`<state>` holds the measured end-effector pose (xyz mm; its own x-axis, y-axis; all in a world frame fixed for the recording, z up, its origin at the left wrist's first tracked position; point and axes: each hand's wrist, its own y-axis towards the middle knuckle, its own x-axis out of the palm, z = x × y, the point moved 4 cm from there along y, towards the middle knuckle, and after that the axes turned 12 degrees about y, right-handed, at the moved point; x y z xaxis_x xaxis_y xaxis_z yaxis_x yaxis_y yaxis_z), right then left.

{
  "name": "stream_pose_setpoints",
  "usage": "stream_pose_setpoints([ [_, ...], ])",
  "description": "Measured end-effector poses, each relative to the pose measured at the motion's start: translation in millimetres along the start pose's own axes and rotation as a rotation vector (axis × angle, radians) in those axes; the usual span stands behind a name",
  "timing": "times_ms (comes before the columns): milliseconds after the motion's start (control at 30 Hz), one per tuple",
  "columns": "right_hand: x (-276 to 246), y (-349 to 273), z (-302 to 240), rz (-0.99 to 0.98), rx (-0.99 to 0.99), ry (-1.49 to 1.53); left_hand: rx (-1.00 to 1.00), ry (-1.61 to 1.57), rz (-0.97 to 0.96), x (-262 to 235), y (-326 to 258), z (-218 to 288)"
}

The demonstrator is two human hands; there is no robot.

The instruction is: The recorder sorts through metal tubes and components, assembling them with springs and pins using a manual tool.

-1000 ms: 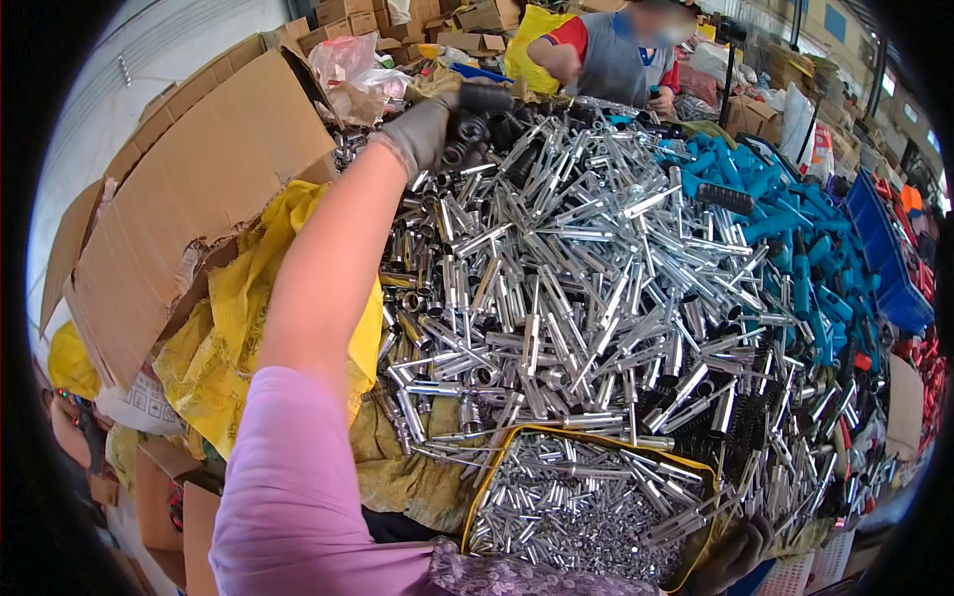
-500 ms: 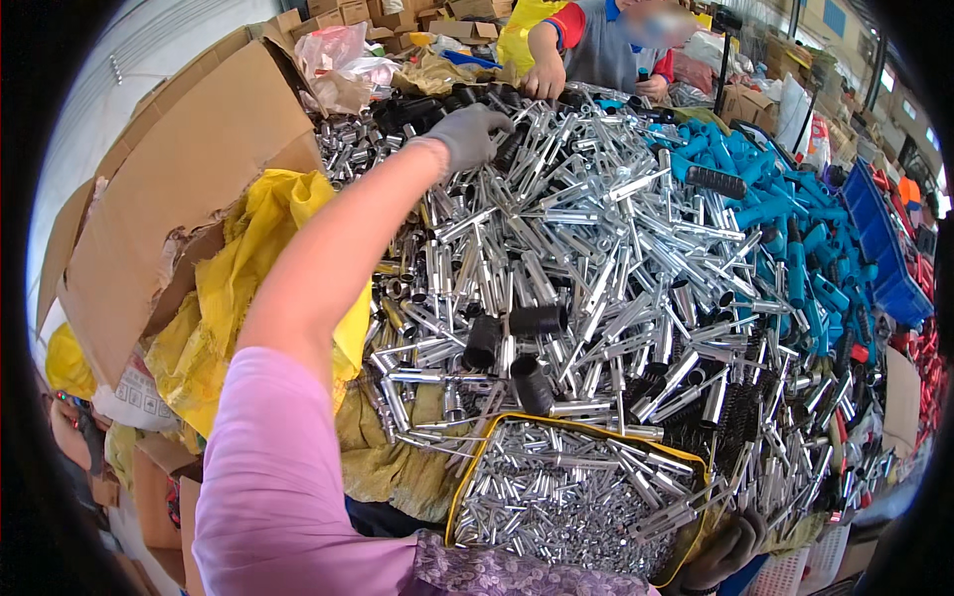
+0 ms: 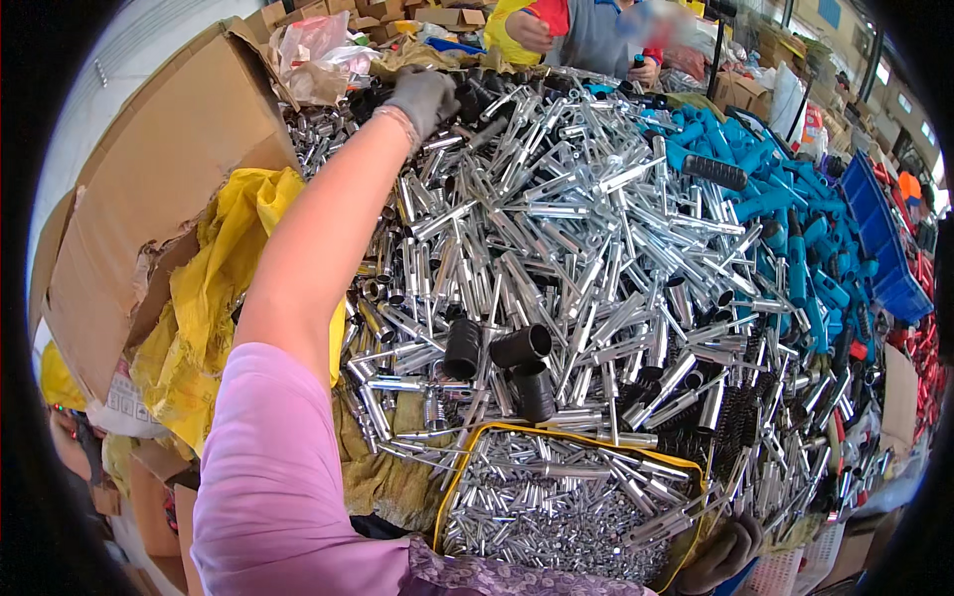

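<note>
My left hand, in a grey glove, reaches to the far left of a big heap of silvery metal tubes and rods. Its fingers bend down among black cylindrical sleeves, and their tips are hidden. At the lower right, my right hand, in a dark glove, curls beside the yellow rim of a tray of small metal pins. Whatever it grips does not show. Several black ribbed sleeves lie on the near part of the heap.
Blue-green plastic handles are piled on the right, beside a blue crate and red parts. A large cardboard box and a yellow sack border the left. Across the heap stands a co-worker.
My left hand has moved left and farther away, its fingers bending down among the black sleeves. The co-worker's hand has lifted off the heap. My right hand stays beside the tray.
</note>
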<state>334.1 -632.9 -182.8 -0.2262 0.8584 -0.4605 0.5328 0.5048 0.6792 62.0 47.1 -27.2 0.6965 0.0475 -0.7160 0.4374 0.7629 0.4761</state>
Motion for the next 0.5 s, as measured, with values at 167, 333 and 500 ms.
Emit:
stream_pose_setpoints([
  [167, 3.5, -6.3, 4.7, 0.020, 0.025, 0.001, -0.288, 0.083, 0.209, -24.9, 18.1, 10.2],
  [333, -3.8, -23.8, 29.9, 0.064, 0.126, 0.032, -0.237, 0.824, -0.026, 16.4, 40.6, -4.5],
  [500, 0.1, -26.7, 27.3, 0.055, 0.170, -0.001, -0.462, 0.788, -0.148, 47.9, 30.8, -24.8],
])
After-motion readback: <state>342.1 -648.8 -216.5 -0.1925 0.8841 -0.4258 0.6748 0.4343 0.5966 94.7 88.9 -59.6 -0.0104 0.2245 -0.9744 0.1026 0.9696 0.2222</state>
